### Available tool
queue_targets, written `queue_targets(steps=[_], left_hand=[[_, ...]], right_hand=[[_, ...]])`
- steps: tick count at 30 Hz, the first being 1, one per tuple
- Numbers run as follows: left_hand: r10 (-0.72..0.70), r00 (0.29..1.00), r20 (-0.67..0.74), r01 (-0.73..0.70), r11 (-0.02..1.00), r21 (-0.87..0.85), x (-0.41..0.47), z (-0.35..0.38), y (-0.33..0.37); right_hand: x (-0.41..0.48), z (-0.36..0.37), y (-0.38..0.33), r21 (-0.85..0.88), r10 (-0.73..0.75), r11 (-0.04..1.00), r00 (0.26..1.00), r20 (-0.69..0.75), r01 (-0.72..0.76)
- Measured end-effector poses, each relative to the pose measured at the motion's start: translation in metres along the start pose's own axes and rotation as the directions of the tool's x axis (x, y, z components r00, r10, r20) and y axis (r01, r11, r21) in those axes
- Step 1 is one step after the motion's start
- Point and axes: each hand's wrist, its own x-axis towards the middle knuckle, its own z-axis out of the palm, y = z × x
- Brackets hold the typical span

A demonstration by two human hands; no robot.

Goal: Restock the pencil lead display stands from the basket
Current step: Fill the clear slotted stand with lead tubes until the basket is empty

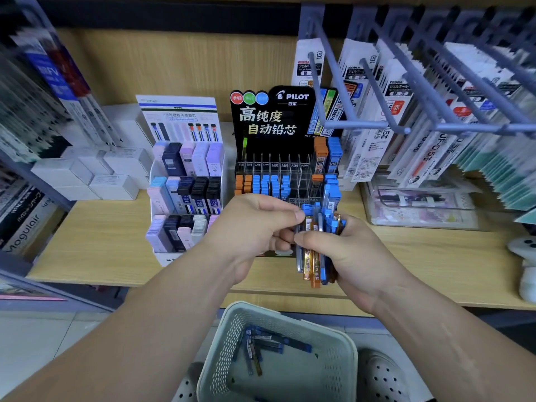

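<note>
Closest to the camera, the basket (223, 358) sits on the floor by the person's feet, with a handful of loose lead tubes (261, 343) lying flat in the bottom, so there's more to stock

Above that, both hands are working one bunch. The right hand (348, 250) has its grip wrapped around a fat bundle of lead cases (314, 250), orange and blue ones, thumb across the front. The left hand (249, 224) is curled in from the side with its thumb tip on the upper part of the bundle. Looks to me like it's pinching one case out, though I can't tell which one

The bit that matters: the cases stand roughly upright in the grip, caps up, long axis near vertical, and the Pilot stand (275, 117) is straight ahead, just behind the knuckles on the shelf (101, 236). Its slots open upward, so a case should go forward and down without much turning. The empty slots (298, 181) are mid-right, nearer the right hand, but that one's full, so my guess is the left does the placing

Left of it stands a white stand (185, 181) of pastel and dark cases, looking well filled. Hanging refill packs (406, 97) crowd the upper right
</note>
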Motion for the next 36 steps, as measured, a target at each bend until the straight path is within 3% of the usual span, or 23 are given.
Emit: queue_targets(steps=[7, 13, 18, 22, 30, 36], left_hand=[[0.049, 0.999, -0.008, -0.049, 0.999, 0.011, -0.004, 0.003, -0.005], [0.170, 0.984, -0.047, -0.158, 0.968, 0.195, -0.006, -0.014, 0.006], [0.322, 0.912, -0.255, -0.248, 0.927, 0.281, 0.002, -0.046, 0.015], [0.456, 0.828, -0.326, -0.373, 0.882, 0.287, 0.004, -0.053, 0.019], [0.532, 0.831, -0.164, -0.427, 0.798, 0.424, 0.016, -0.023, 0.010], [0.587, 0.784, -0.200, -0.479, 0.778, 0.406, 0.026, -0.009, 0.017]], right_hand=[[-0.005, -0.005, -0.001, 0.002, 0.030, 1.000, 0.999, -0.042, -0.030], [-0.008, -0.010, -0.002, 0.047, 0.062, 0.997, 0.997, -0.047, -0.059], [-0.009, -0.015, -0.004, 0.076, 0.082, 0.994, 0.994, -0.073, -0.077], [-0.008, -0.015, -0.004, 0.066, 0.079, 0.995, 0.995, -0.060, -0.075], [-0.006, -0.016, -0.001, -0.002, 0.064, 0.998, 0.996, -0.059, -0.064], [-0.008, -0.029, -0.003, -0.001, 0.050, 0.999, 0.995, -0.083, -0.050]])
